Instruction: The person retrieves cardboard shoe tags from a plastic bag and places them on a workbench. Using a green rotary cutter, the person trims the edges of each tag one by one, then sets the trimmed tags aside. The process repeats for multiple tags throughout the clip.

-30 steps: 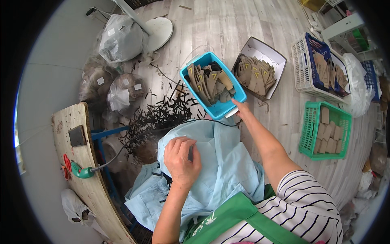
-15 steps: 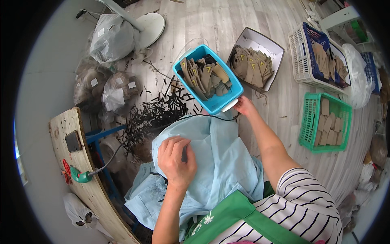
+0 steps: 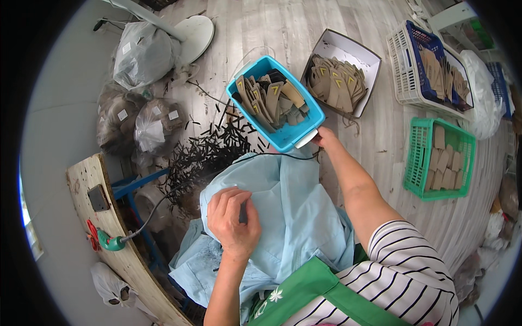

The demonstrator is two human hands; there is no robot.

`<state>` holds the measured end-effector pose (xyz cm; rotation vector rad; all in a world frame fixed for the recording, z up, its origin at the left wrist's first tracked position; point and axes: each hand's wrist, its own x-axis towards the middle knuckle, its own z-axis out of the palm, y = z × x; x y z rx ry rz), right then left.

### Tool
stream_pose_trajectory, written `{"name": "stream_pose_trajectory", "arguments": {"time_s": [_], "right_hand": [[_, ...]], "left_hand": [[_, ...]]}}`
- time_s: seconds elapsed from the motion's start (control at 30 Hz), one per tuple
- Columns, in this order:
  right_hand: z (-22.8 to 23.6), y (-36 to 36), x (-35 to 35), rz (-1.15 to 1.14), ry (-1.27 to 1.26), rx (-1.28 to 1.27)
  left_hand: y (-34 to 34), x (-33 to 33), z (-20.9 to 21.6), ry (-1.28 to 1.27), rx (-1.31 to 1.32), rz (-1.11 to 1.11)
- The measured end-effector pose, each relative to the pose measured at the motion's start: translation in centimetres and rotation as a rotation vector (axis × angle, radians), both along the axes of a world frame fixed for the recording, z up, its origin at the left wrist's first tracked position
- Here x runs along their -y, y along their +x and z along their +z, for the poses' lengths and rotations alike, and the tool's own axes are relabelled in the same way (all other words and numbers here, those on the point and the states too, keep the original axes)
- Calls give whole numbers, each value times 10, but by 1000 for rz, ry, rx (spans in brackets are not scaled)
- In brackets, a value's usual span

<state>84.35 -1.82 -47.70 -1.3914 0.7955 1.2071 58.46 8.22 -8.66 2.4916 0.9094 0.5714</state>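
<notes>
Right fingers (image 3: 322,137) have shifted outside the blue bin (image 3: 292,132), beside its handle (image 3: 306,139).

Yellow chevrons (image 3: 275,89) mark tan pieces (image 3: 272,103), a palm (image 3: 276,294) the apron (image 3: 311,282).

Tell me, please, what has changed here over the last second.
The right hand shifted slightly rightward at the blue plastic bin's near end; its thumb, earlier over the edge, no longer shows there. The whole view shifted slightly too. The curled left hand stays over the light-blue fabric; tan pieces remain in the bin.
</notes>
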Motion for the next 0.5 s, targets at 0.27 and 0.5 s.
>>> {"name": "stream_pose_trajectory", "arguments": {"time_s": [0.27,0.5], "right_hand": [[9,25,82,565,-426,555],[80,89,109,789,-297,987]], "left_hand": [[3,-3,1,-1,13,-9],[6,-3,4,-22,35,-32]]}}
